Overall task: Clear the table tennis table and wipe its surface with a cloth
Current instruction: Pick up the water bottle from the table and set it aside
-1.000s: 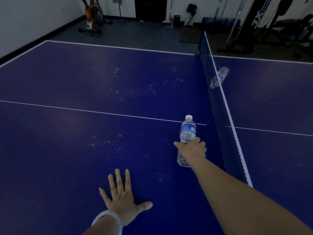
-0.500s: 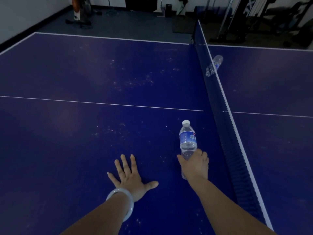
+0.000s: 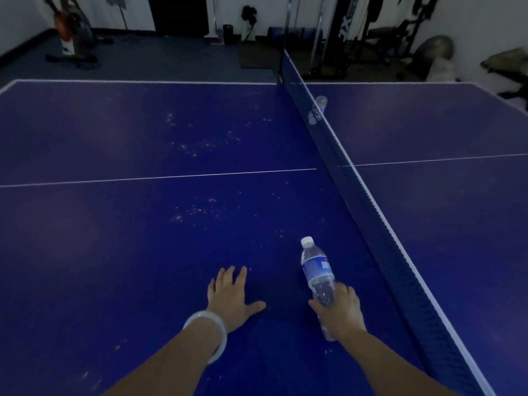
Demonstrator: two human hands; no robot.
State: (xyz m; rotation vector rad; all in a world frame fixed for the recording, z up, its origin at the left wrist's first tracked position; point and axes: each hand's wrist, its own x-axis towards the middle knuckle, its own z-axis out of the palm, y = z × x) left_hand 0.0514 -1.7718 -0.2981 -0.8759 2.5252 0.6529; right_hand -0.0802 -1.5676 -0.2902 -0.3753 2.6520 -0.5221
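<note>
The right hand (image 3: pixel 340 308) is gripping the water bottle (image 3: pixel 317 274) low on its body, near the net (image 3: pixel 371 207); left hand (image 3: pixel 230 295) is lying flat, released, on the counter (image 3: pixel 114 238); thin, slick plastic likely dents, so holding mid-body suits

Dim, bluish, slightly soft picture; wide-angle bending at edges.

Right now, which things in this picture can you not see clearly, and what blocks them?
- Second bottle, head view: the net covers its lower part; label unreadable.
- Held bottle: the right hand hides its base.
- Left hand: palm faces the table, unseen.
- Gym equipment behind: dark, blurred.
- No cloth in view.
</note>
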